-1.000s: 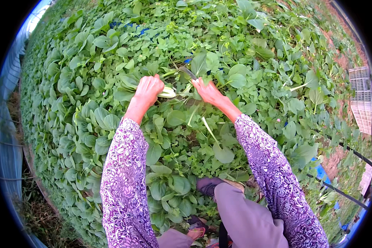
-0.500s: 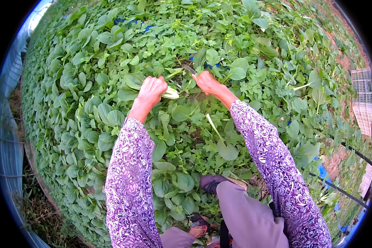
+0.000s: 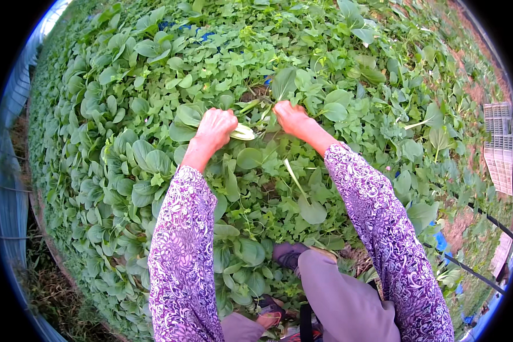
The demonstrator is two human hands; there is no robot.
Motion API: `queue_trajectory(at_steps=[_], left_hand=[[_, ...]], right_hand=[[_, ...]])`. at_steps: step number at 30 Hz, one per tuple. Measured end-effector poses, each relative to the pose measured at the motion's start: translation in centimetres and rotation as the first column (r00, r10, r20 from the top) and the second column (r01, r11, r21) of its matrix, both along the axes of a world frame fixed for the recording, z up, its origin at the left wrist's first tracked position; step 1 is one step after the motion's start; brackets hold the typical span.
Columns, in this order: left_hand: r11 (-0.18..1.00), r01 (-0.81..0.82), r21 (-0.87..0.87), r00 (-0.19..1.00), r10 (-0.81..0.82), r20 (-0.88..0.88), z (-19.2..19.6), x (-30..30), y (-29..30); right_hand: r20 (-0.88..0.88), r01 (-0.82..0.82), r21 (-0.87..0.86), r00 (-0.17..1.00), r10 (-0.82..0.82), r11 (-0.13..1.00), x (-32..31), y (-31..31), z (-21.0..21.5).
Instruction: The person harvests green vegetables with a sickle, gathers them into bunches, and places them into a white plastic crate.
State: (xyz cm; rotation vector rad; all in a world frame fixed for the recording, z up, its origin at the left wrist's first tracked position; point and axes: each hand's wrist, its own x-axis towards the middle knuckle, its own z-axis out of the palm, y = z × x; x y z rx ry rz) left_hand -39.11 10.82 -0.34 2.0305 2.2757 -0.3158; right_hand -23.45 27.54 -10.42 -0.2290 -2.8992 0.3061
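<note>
My left hand [image 3: 215, 126] is closed around a head of bok choy [image 3: 243, 132]. Its pale stem end sticks out to the right of my fist, and its dark green leaves spread out on the left. My right hand [image 3: 291, 116] is closed a short way to the right, low over the plants, on a knife whose blade hardly shows now among the leaves. Between the two hands are cut pale stems and a small patch of bare soil. Nearer to me, a loose leaf with a long white stalk [image 3: 312, 208] lies on the greenery.
Bok choy plants [image 3: 148, 157] grow thickly on the left, with low vines [image 3: 239, 62] among them. A pale plastic crate [image 3: 499, 148] stands at the far right near dark pipes [image 3: 496, 222]. Blue sheeting [image 3: 11, 171] borders the left. My shoe [image 3: 288, 255] is among the plants.
The knife blade, plain to see beside my right hand before, is now mostly hidden. My right hand has shifted slightly right and nearer, and the bok choy in my left hand slightly right.
</note>
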Motion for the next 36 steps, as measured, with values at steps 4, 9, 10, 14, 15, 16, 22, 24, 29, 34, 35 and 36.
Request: queue_trajectory(at_steps=[4,9,10,14,15,16,22,24,29,34,35,36], left_hand=[[0.999,-0.018,0.046,1.0,0.018,0.013,0.3,0.4,-0.1],[0.969,-0.075,0.235,0.993,0.051,0.108,0.1,0.1,-3.8],[0.95,-0.124,0.286,0.987,0.087,0.138,0.0,0.1,-4.7],[0.877,-0.3,0.377,0.939,0.202,0.277,-1.0,0.2,-6.0],[0.871,-0.319,0.374,0.93,0.212,0.299,-1.0,0.3,-6.0],[0.863,-0.343,0.371,0.92,0.228,0.319,-1.0,0.3,-6.3],[0.896,-0.232,0.378,0.962,0.153,0.227,1.2,1.4,-6.4],[0.884,-0.157,0.44,0.985,0.105,0.139,3.2,2.4,-6.7],[0.639,-0.099,0.763,0.994,0.102,0.044,11.6,6.3,-10.6],[0.554,-0.397,0.732,0.918,0.234,0.32,19.8,10.9,-17.7],[0.494,-0.497,0.713,0.868,0.269,0.419,20.6,11.9,-19.2],[0.427,-0.65,0.629,0.755,0.266,0.599,21.3,13.1,-20.7]], right_hand=[[-0.005,-0.112,0.021,0.994,0.112,0.993,2.5,0.9,-0.6],[0.103,0.304,-0.492,0.951,-0.293,0.815,4.4,-1.0,7.3],[-0.039,0.298,-0.551,0.924,-0.381,0.779,3.8,-1.5,8.4],[-0.2,0.193,-0.729,0.858,-0.474,0.656,-2.3,-0.2,10.3],[-0.053,0.227,-0.779,0.905,-0.422,0.585,-3.5,0.2,10.1],[0.09,0.268,-0.816,0.934,-0.345,0.512,-4.6,0.3,9.2],[0.109,0.083,-0.993,0.909,-0.403,-0.082,-5.1,-2.2,7.5],[0.037,0.034,-0.999,0.856,-0.515,-0.015,-3.8,-1.3,8.1],[-0.089,0.013,-0.993,0.595,-0.799,0.12,4.0,4.2,9.9],[-0.247,0.108,-0.942,0.414,-0.876,0.317,13.7,6.6,16.2],[-0.28,0.061,-0.939,0.434,-0.856,0.339,14.0,5.2,18.0],[-0.294,0.094,-0.916,0.502,-0.813,0.389,14.2,4.3,19.8]])
